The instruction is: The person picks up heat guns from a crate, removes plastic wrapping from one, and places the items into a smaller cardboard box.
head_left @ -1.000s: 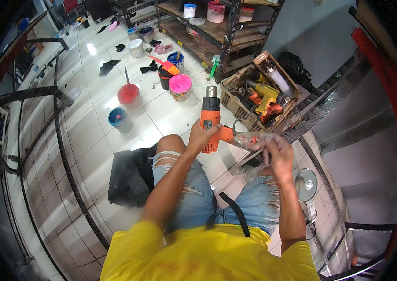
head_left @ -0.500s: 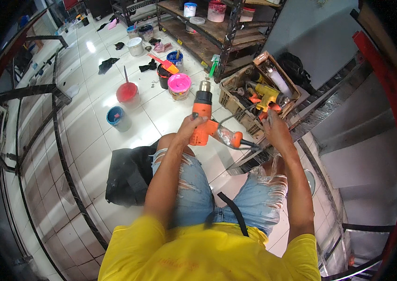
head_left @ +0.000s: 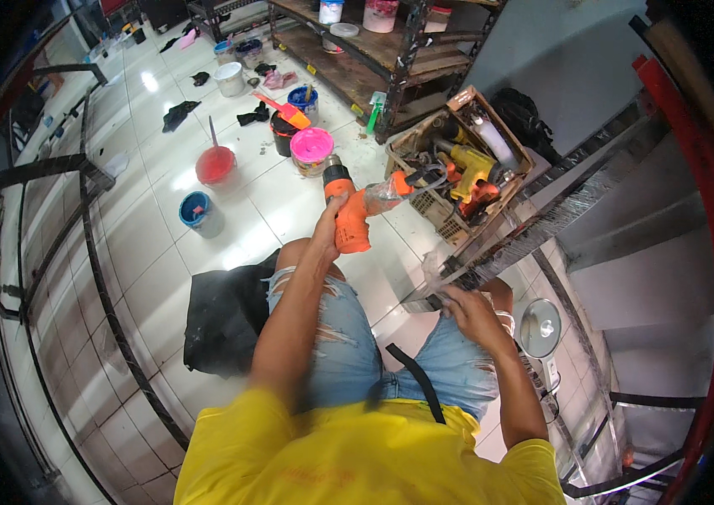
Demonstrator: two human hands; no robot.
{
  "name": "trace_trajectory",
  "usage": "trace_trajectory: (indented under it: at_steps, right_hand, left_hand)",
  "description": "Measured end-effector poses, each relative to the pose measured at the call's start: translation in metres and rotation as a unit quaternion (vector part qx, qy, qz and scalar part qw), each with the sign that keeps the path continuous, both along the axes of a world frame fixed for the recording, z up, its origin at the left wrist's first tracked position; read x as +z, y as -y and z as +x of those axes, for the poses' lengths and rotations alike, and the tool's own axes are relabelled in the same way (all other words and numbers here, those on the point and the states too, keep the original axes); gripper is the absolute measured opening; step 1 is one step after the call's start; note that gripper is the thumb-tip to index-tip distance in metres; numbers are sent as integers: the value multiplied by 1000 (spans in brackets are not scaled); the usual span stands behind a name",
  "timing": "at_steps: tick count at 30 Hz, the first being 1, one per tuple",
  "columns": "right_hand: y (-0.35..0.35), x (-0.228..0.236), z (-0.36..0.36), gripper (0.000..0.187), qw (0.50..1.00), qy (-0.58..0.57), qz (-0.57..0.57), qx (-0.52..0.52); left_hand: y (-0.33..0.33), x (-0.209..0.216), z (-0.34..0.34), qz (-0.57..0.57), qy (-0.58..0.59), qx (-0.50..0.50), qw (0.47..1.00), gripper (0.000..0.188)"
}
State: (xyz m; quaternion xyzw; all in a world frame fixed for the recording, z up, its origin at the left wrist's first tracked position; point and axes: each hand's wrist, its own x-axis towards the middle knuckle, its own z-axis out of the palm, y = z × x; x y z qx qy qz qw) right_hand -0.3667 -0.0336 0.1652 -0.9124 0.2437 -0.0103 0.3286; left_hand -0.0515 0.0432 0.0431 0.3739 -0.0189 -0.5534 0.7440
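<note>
My left hand [head_left: 333, 219] is wrapped around the body of an orange heat gun [head_left: 352, 229], raised over the floor in front of my knees. Its metal nozzle points away toward a bucket of pink paint [head_left: 312, 150], while its plastic-wrapped handle and cord end extend to the right. Low beside my right knee, my right hand [head_left: 473, 318] has its fingers curled together at the end of a dark bar [head_left: 428, 300]. What they pinch, if anything, is hidden. A crumpled piece of clear plastic [head_left: 434, 268] shows just beyond those fingers.
A crate [head_left: 424, 198] of tools, including a yellow power tool [head_left: 473, 168], stands ahead to the right. Paint buckets stand on the tiles, among them a blue one [head_left: 197, 212] and a red one [head_left: 216, 166]. A shelving rack [head_left: 407, 76] rises behind. Plastic-wrapped metal bars [head_left: 542, 231] run along the right.
My right hand has drawn back from the crate to beside my right knee. The heat gun has tilted in my left hand, its handle end swinging up and its nozzle leftward.
</note>
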Motion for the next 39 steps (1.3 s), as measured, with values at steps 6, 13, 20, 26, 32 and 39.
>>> trace_trajectory:
  at_steps: [6,13,20,26,32,39]
  right_hand:
    - [6,-2,-65,25,977,90,-8,-191]
    - [24,-47,-126,19,941,68,-176,-280]
    - [-18,-27,-100,58,949,-50,-224,-215]
    - [-27,-14,-92,61,952,-56,-242,-178]
    - [-26,-14,-92,43,968,-16,-230,-98]
    - [4,-56,-109,18,920,196,-41,-336]
  left_hand:
    - [4,-1,-6,3,6,-12,1000,54]
    - [8,2,-11,14,-4,4,1000,51]
    - [5,4,-10,19,-3,12,1000,49]
    - [5,1,-11,5,-23,15,1000,48]
    - [4,1,-12,-2,-21,21,1000,47]
    - [1,0,-12,-10,-16,35,999,47]
